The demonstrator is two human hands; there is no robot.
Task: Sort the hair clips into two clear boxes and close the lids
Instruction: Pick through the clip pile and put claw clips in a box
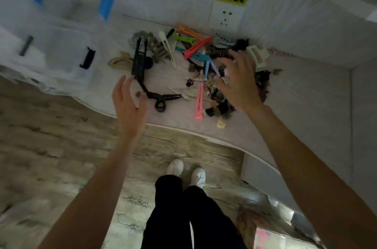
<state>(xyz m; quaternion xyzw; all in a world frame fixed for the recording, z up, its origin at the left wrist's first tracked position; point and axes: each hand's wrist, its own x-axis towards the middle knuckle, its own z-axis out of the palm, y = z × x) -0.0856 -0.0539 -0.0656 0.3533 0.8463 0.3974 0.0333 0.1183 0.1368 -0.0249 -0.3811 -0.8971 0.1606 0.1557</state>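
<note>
A pile of hair clips [195,55] lies on the pale table [306,106] against the wall: long coloured snap clips, black claw clips, brown and beige claws. My right hand [238,79] hovers over the pile's right side, fingers spread, holding nothing I can see. To the left, my left hand [128,104] is open beside a large black claw clip [138,61]. Two clear boxes sit at the left: one with black latches [69,55], one behind with blue latches [71,1]. Both are blurred.
A wall socket [225,17] with a yellow warning label is behind the pile. The table's curved front edge runs across the middle. Below are a wood-pattern floor, my dark trousers and white shoes [186,171]. A cream claw clip [258,55] lies at the pile's right.
</note>
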